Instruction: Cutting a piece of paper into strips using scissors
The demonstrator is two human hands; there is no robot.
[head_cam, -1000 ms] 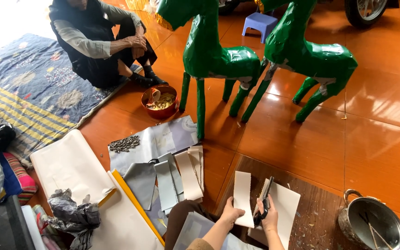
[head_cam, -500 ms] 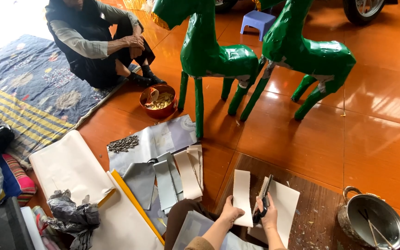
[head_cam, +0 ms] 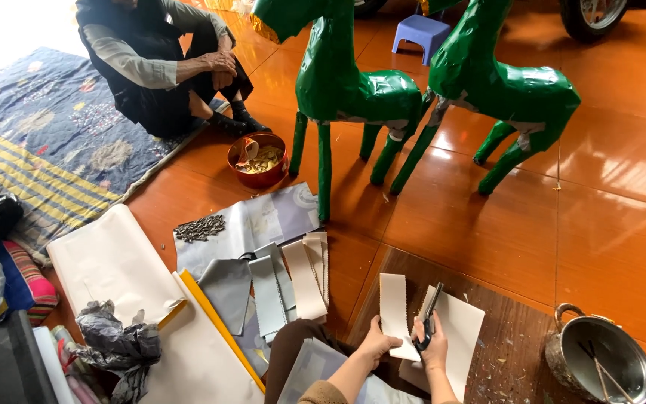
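Note:
My left hand (head_cam: pixel 376 343) pinches the lower end of a narrow white paper strip (head_cam: pixel 394 312) that has a zigzag edge. My right hand (head_cam: pixel 433 346) grips dark scissors (head_cam: pixel 429 321) whose blades point up between the strip and the larger white sheet (head_cam: pixel 459 334) it is being cut from. Both lie over a dark wooden board (head_cam: pixel 502 333) on the orange tiled floor. To the left lies a fan of cut paper strips (head_cam: pixel 291 280), grey and cream.
Two green paper-covered animal figures (head_cam: pixel 353 90) (head_cam: pixel 502 82) stand ahead. A seated person (head_cam: pixel 160 63) is at upper left beside a red bowl (head_cam: pixel 258 159). A metal pot (head_cam: pixel 598 359) sits at right. Large paper sheets (head_cam: pixel 114 262), a crumpled bag (head_cam: pixel 117 346) and a patterned mat (head_cam: pixel 42 142) lie left.
The view has shifted very slightly. My hands, the strip and the scissors stay in almost the same place.

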